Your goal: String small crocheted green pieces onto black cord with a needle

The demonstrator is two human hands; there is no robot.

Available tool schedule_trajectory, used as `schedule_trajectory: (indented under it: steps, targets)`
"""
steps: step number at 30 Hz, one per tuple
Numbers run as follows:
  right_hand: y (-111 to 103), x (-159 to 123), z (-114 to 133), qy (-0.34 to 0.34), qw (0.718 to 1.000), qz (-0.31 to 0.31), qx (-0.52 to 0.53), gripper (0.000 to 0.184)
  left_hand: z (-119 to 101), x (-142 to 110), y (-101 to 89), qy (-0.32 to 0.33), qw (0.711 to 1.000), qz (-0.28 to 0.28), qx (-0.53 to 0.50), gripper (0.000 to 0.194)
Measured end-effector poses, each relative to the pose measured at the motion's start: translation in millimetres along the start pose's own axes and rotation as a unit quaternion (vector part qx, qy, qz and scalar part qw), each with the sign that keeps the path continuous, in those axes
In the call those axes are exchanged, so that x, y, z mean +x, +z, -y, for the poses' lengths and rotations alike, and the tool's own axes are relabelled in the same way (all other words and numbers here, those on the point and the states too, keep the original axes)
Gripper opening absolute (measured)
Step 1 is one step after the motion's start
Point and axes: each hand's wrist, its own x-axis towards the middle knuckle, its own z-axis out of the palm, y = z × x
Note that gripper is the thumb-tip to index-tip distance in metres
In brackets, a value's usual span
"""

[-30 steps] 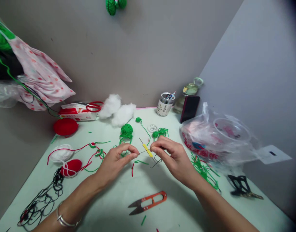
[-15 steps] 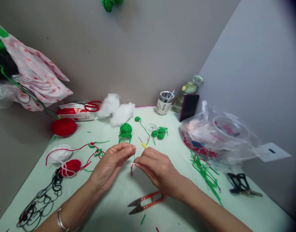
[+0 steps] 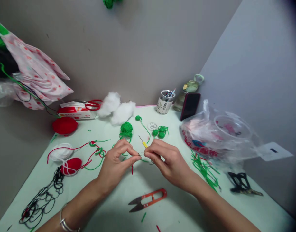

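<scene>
My left hand is closed in a pinch, its thumb and forefinger tips meeting on one end of a thin dark strand. Fingertips of my right hand pinch the other end, a short gap away. Whether the strand is thread or a needle is too fine to tell. Just beyond my right fingers lies a yellow-handled crochet hook. A short piece of red yarn lies below the left fingertips. Orange thread snips rest on the table nearer to me.
Green yarn, white stuffing and small green crocheted balls lie beyond my hands. Red and white yarn balls and tangled black cord are at left. A plastic bag, green strands and a black hair clip are at right.
The strand between my fingertips has turned from upright to nearly level. My right hand has moved up and slightly right, uncovering the handle of the snips; my left fingertips have lowered.
</scene>
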Motion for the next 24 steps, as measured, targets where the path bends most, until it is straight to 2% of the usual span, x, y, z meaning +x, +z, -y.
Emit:
schedule_trajectory:
  steps: [4,9,12,14,20,22,24]
  targets:
    - [1,-1,0,0.016,1.0,0.007,0.016,0.018,-1,2,-2.5,-0.092,0.99,0.018,-0.106,0.014]
    - [4,-1,-1,0.021,1.0,0.015,0.013,0.019,-7,3,3.1,-0.185,0.932,0.051,-0.308,0.019]
    - [5,0,-2,0.011,1.0,0.016,0.009,0.02,-12,3,5.4,-0.217,0.905,0.045,-0.363,0.022]
    - [4,-1,-3,-0.001,1.0,0.021,0.003,0.019,-13,4,3.1,-0.227,0.898,0.025,-0.377,0.023]
    - [-4,1,0,-0.03,0.996,0.085,-0.027,0.022,-7,10,-11.6,-0.209,0.915,-0.048,-0.342,0.023]
    - [-10,1,2,-0.023,0.993,0.114,-0.023,0.024,-5,11,-14.3,-0.195,0.926,-0.038,-0.321,0.021]
    - [-19,2,0,0.013,0.988,0.152,0.0,0.024,-3,11,-16.1,-0.177,0.945,-0.001,-0.276,0.016]
